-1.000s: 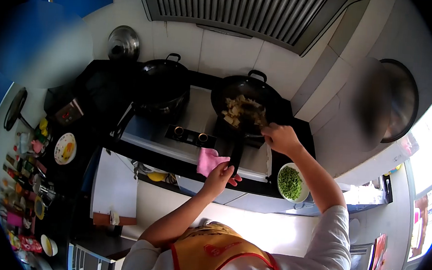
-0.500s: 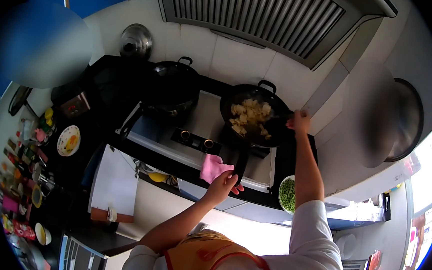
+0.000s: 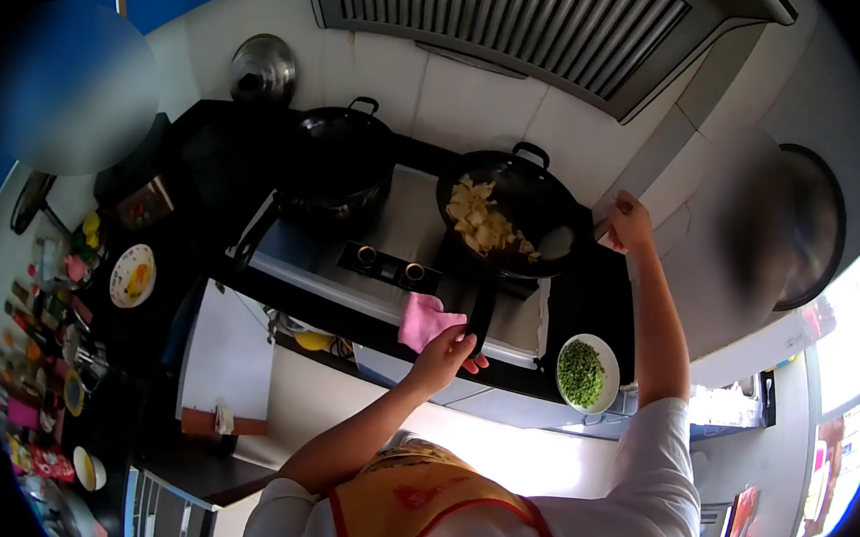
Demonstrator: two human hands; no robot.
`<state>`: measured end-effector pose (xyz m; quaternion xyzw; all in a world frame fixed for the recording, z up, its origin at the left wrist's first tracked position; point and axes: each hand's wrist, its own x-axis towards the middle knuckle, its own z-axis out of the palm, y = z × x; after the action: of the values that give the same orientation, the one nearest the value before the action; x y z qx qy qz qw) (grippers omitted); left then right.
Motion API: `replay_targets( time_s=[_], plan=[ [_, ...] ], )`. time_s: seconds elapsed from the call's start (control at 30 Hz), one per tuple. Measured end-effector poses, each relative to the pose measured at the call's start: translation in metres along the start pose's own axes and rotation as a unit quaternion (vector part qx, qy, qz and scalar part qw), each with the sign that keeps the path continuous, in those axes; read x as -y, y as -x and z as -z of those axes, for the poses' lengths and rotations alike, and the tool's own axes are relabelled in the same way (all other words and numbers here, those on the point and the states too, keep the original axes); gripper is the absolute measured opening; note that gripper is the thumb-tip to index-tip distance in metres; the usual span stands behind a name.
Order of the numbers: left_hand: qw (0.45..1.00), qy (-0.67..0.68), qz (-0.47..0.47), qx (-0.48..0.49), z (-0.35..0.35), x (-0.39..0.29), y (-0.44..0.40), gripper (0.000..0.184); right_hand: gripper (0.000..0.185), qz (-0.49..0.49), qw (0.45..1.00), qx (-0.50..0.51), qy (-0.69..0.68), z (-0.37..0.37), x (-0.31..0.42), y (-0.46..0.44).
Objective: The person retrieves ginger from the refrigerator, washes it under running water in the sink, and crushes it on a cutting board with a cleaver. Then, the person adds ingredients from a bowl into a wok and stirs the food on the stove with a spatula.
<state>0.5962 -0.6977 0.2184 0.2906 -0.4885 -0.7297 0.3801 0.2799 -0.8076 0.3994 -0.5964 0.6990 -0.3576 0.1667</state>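
My left hand (image 3: 447, 358) is closed at the end of the long black handle (image 3: 484, 312) of the wok (image 3: 545, 192). A pink cloth (image 3: 428, 322) hangs out beside its thumb. My right hand (image 3: 629, 226), beyond the wok's right rim, is closed around the handle of a spatula (image 3: 557, 244), whose blade lies low in the right side of the wok. Pale, yellowish food pieces (image 3: 488, 223) are gathered along the left and near side of the wok. Below my right forearm stands a white bowl of chopped greens (image 3: 580, 372).
A second black wok (image 3: 345, 128) sits on the left burner of the stove (image 3: 409, 217). A metal lid (image 3: 263, 69) leans against the tiled wall. At left are a patterned bowl (image 3: 133, 276) and several condiment containers. The range hood (image 3: 507, 24) hangs above.
My right hand has moved right and slightly up with the spatula. The food has shifted left and toward the near rim. More of the bowl of greens shows. My left hand stays at the handle.
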Motion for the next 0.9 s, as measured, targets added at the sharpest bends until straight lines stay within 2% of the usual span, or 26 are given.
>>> replay_targets(
  time_s=[0.03,0.07,0.13,0.17,0.23,0.3,0.4,0.47,0.5,0.57,0.6,0.7,0.73,0.8,0.83,0.9],
  plan=[
    [1.000,-0.001,-0.002,0.006,0.001,0.002,-0.002,0.026,0.016,-0.047,0.998,-0.001,-0.040,0.000,-0.012,-0.002],
    [1.000,0.000,-0.003,0.005,0.000,0.000,-0.002,0.026,0.016,-0.046,0.998,0.000,-0.039,-0.009,-0.019,0.001],
    [1.000,0.010,-0.016,0.003,-0.002,-0.002,0.000,0.024,0.016,-0.092,0.970,-0.034,-0.223,-0.036,-0.037,0.010],
    [1.000,0.012,-0.015,0.004,-0.002,-0.002,-0.001,0.024,0.014,-0.097,0.959,-0.050,-0.263,-0.061,-0.049,0.007],
    [1.000,0.001,0.018,-0.007,-0.002,-0.001,-0.002,0.024,0.013,-0.095,0.923,-0.107,-0.358,-0.106,-0.024,0.013],
    [1.000,0.001,0.026,-0.008,-0.003,-0.002,0.000,0.024,0.014,-0.083,0.902,-0.151,-0.395,-0.133,-0.018,0.003],
    [1.000,0.004,0.023,-0.015,-0.002,-0.004,0.002,0.024,0.015,-0.053,0.904,-0.161,-0.393,-0.135,0.008,0.000],
    [1.000,-0.002,0.017,-0.011,-0.002,-0.003,0.001,0.024,0.013,0.047,0.968,-0.086,-0.230,-0.118,0.037,0.011],
    [1.000,0.000,0.018,-0.012,-0.001,-0.001,0.000,0.024,0.013,0.047,0.969,-0.084,-0.229,-0.111,0.043,0.015],
    [1.000,-0.010,-0.008,0.000,0.001,0.003,-0.002,0.033,0.013,0.115,0.988,-0.012,-0.105,-0.091,0.045,0.020],
    [1.000,-0.009,-0.007,0.000,0.001,0.004,-0.002,0.033,0.013,0.075,0.994,0.003,-0.076,-0.079,0.045,0.021],
    [1.000,0.003,0.004,0.006,0.001,0.001,-0.002,0.029,0.017,0.038,0.997,-0.049,0.041,-0.049,0.036,0.020],
    [1.000,0.007,0.003,0.010,0.001,0.003,-0.003,0.028,0.017,0.040,0.997,-0.047,0.043,-0.042,0.028,0.018],
    [1.000,0.013,-0.001,0.011,0.002,0.003,-0.004,0.027,0.016,-0.067,0.994,-0.087,0.026,-0.039,0.008,0.011],
    [1.000,0.017,0.007,0.014,0.002,0.004,-0.004,0.025,0.016,-0.066,0.994,-0.084,0.027,-0.051,-0.008,0.005],
    [0.999,0.023,0.014,0.016,0.001,0.003,-0.003,0.023,0.014,-0.100,0.952,-0.127,-0.260,-0.081,-0.051,-0.010]
  ],
)
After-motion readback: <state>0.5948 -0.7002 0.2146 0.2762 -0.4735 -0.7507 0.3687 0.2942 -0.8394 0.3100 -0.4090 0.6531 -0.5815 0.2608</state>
